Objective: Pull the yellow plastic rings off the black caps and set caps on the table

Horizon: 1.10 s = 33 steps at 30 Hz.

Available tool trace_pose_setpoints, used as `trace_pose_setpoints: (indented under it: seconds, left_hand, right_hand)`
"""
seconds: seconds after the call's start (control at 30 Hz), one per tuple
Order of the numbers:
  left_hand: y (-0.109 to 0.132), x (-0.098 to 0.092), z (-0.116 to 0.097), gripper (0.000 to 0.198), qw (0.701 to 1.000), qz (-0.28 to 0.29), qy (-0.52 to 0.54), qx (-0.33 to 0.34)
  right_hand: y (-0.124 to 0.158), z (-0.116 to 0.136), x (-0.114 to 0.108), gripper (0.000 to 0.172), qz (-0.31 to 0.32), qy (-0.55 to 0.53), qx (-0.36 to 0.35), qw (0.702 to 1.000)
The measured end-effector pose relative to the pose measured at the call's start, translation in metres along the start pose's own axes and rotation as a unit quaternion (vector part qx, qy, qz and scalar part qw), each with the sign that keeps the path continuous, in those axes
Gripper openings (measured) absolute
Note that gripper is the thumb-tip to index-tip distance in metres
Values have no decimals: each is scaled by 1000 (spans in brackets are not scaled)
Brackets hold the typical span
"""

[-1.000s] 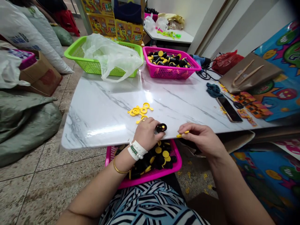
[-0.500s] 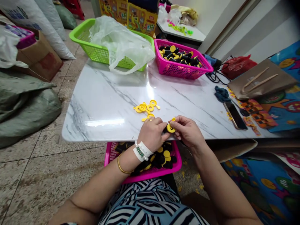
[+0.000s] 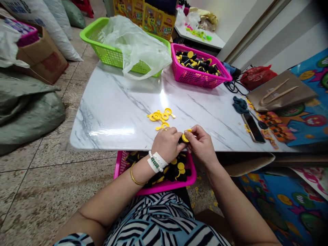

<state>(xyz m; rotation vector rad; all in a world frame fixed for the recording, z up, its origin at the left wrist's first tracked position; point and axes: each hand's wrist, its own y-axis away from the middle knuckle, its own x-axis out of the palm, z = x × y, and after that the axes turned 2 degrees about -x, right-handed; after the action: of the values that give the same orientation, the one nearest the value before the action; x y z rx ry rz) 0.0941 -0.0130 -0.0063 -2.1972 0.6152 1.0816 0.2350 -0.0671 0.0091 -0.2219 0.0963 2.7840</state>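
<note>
At the table's front edge, my left hand [image 3: 166, 144] is closed around a small black cylinder [image 3: 180, 139], mostly hidden by the fingers. A round yellow cap [image 3: 185, 138] sits at the cylinder's end, facing my right hand. My right hand [image 3: 203, 146] pinches this cap between thumb and fingers, and a yellow tab sticks up above the thumb. Just beyond my left hand lies a loose group of yellow ring caps [image 3: 164, 116] with tabs. Below the hands, a pink basket [image 3: 191, 182] holds many black cylinders with yellow caps.
A green basket [image 3: 106, 51] with a white plastic bag [image 3: 138, 44] stands at the back of the marbled table [image 3: 107, 102]. Beside it, another pink basket [image 3: 197, 79] holds capped black cylinders. A phone [image 3: 253, 128], dark cloth [image 3: 240, 104] and paper bag [image 3: 282, 90] lie on the right.
The yellow cap in my hands has tilted and shows more from its side. My right fingers have shifted slightly over it. The whole view has moved a little.
</note>
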Motion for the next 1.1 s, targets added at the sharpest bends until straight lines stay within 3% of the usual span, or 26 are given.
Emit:
trace_pose_setpoints:
  seconds: [0.17, 0.3, 0.4, 0.47, 0.53, 0.63, 0.73, 0.9, 1.1]
  left_hand:
    - [2, 2, -7, 20, 1000, -15, -1, -27]
    - [-3, 2, -6, 15, 999, 18, -28, -32]
    - [-5, 2, -4, 17, 998, 24, -44, -23]
    - [-4, 1, -2, 19, 999, 20, -47, -15]
    - [-3, 1, -1, 21, 999, 16, -47, -10]
    - [-2, 2, 0, 22, 999, 11, -42, -5]
    - [-2, 2, 1, 24, 999, 11, -35, 0]
    - [-1, 2, 1, 24, 999, 25, -33, 14]
    - [-3, 8, 0, 23, 999, -10, -41, 21]
  right_hand:
    - [5, -1, 3, 23, -24, 122, -51, 991]
    - [5, -8, 6, 21, -76, 274, -125, 951]
    - [3, -10, 4, 22, -68, 248, -122, 959]
    - [-1, -8, -1, 30, -15, 144, -52, 988]
    - [-10, -2, -10, 41, 48, 4, 53, 997]
    - [-30, 7, -25, 43, 109, -142, 169, 969]
    - [-47, 12, -37, 34, 206, -157, 225, 939]
    - [-57, 20, -40, 26, 347, -77, 187, 916]
    - [-60, 25, -34, 23, 377, -8, 160, 912]
